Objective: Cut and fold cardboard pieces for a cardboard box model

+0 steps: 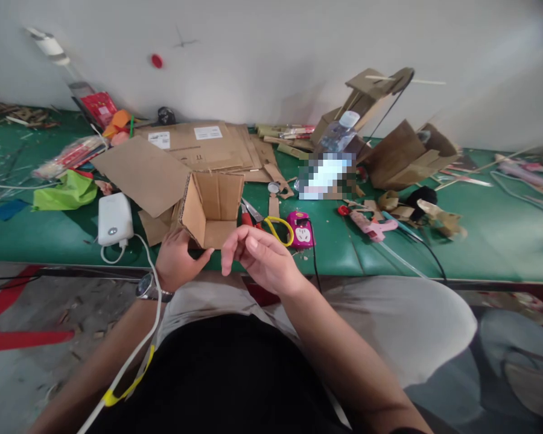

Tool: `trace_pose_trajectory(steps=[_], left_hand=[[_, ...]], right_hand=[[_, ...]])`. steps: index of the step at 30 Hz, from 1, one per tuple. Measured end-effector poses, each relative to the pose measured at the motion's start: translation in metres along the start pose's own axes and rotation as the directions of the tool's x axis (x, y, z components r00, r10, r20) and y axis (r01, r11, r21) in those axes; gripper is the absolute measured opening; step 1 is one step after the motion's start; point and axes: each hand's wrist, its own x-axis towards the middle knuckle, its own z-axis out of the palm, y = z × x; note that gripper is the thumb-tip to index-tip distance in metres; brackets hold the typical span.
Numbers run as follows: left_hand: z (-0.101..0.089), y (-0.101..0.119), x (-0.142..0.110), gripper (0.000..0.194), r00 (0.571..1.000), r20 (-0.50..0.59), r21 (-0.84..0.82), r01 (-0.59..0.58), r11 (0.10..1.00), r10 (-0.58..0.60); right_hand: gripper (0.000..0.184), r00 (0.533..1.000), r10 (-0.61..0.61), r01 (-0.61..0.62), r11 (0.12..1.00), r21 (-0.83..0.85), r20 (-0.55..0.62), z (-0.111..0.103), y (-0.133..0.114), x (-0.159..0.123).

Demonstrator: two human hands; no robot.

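Head view: cardboard box (213, 211) is being held at its near left by left hand (178, 260); half-curled, empty right hand (266, 259) is being poised near-right.

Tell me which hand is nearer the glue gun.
Right. The right hand is left of the glue gun, apart from it; the left hand is farther left, on the box.

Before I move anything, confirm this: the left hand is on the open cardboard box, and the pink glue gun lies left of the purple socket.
One side is wrong: in the head view, the pink glue gun lies right of the purple socket, not left. The left hand is on the open cardboard box, as you say.
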Motion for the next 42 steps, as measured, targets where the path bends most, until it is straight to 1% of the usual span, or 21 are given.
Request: trace_pose_trajectory(steps=[3, 7, 9, 11, 12, 16, 23, 27, 31, 33, 35, 38, 40, 42], left_hand=[[-0.002, 0.002, 0.001, 0.026, 1.000, 0.011, -0.029, 0.021, 0.999, -0.021], [-0.005, 0.006, 0.002, 0.024, 0.998, 0.035, -0.050, 0.053, 0.997, -0.051], [-0.005, 0.006, 0.002, 0.023, 0.998, 0.029, -0.056, 0.049, 0.997, -0.047], [-0.005, 0.006, 0.001, 0.023, 0.999, 0.013, -0.052, 0.035, 0.998, -0.034], [-0.005, 0.005, 0.001, 0.022, 1.000, 0.008, -0.047, 0.027, 0.999, -0.027], [-0.003, 0.003, -0.001, 0.022, 1.000, 0.009, -0.020, 0.026, 0.999, -0.025], [-0.003, 0.004, -0.001, 0.020, 0.999, 0.031, -0.007, 0.042, 0.999, -0.042], [-0.004, 0.004, 0.000, 0.021, 0.997, 0.041, -0.005, 0.058, 0.998, -0.057], [-0.005, 0.005, 0.001, 0.024, 0.998, 0.042, -0.014, 0.048, 0.999, -0.048], [-0.005, 0.005, 0.001, 0.026, 0.998, 0.041, -0.025, 0.040, 0.999, -0.039], [-0.004, 0.004, 0.001, 0.026, 0.998, 0.038, -0.032, 0.047, 0.998, -0.046], [-0.004, 0.004, 0.001, 0.027, 0.997, 0.036, -0.035, 0.065, 0.997, -0.064], [-0.003, 0.004, 0.001, 0.027, 0.997, 0.042, -0.033, 0.069, 0.997, -0.068], [-0.004, 0.005, 0.000, 0.027, 0.997, 0.044, -0.030, 0.072, 0.997, -0.070]], right_hand=[[0.032, 0.999, 0.022, -0.024, 0.997, 0.076, 0.025, 0.011, -0.007, -0.004], [0.031, 1.000, 0.027, -0.029, 0.996, 0.088, 0.015, 0.015, -0.011, -0.007], [0.024, 1.000, 0.012, -0.012, 0.996, 0.086, 0.001, 0.017, -0.013, -0.009], [0.014, 1.000, -0.025, 0.026, 0.994, 0.103, -0.014, 0.021, -0.015, -0.011], [0.011, 0.999, -0.048, 0.049, 0.992, 0.117, -0.016, 0.023, -0.016, -0.012], [0.020, 0.993, -0.116, 0.116, 0.984, 0.137, -0.005, 0.031, -0.021, -0.015], [0.027, 0.981, -0.191, 0.194, 0.974, 0.115, -0.035, 0.035, -0.022, -0.015], [0.031, 0.983, -0.168, 0.177, 0.974, 0.140, -0.069, 0.037, -0.023, -0.014], [0.042, 0.979, -0.116, 0.147, 0.972, 0.184, -0.167, 0.043, -0.027, -0.013], [0.046, 0.976, -0.101, 0.138, 0.973, 0.186, -0.194, 0.045, -0.029, -0.013], [0.043, 0.977, -0.096, 0.129, 0.977, 0.167, -0.188, 0.045, -0.029, -0.013], [0.032, 0.979, -0.110, 0.133, 0.982, 0.130, -0.171, 0.042, -0.028, -0.013], [0.025, 0.981, -0.133, 0.148, 0.983, 0.104, -0.139, 0.039, -0.026, -0.014], [0.029, 0.982, -0.160, 0.168, 0.982, 0.087, -0.097, 0.036, -0.024, -0.015]])
